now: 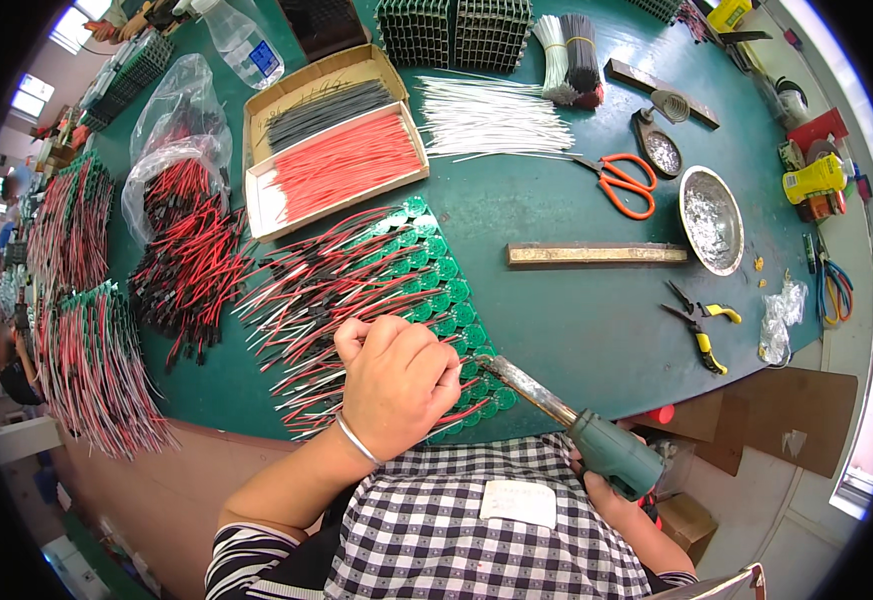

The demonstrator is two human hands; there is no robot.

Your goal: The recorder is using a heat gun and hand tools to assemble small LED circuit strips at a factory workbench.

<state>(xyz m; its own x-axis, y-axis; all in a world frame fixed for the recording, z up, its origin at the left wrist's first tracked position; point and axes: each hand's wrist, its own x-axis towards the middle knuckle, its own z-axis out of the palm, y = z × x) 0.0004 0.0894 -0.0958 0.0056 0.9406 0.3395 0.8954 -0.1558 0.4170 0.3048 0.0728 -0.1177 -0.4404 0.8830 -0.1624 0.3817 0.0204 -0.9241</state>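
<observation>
A panel of round green circuit boards (453, 290) lies on the table in front of me, with red, black and white wires (306, 310) fanning out from it to the left. My left hand (396, 375) is closed over the panel's near part, fingers pinched together; what they hold is hidden. From the right, my right hand (606, 492) grips the green handle of a soldering iron (611, 450), partly hidden behind it. The iron's metal tip meets the panel just right of my left fingertips; whether it touches a joint is too small to tell.
Behind the panel are a box of red and black wires (346, 165) and loose white wires (496, 115). Right lie orange scissors (624, 185), a metal bar (596, 254), a bowl (710, 220) and yellow-handled pliers (701, 325). Bagged red-black leads (181, 250) and wired boards (96, 350) sit left.
</observation>
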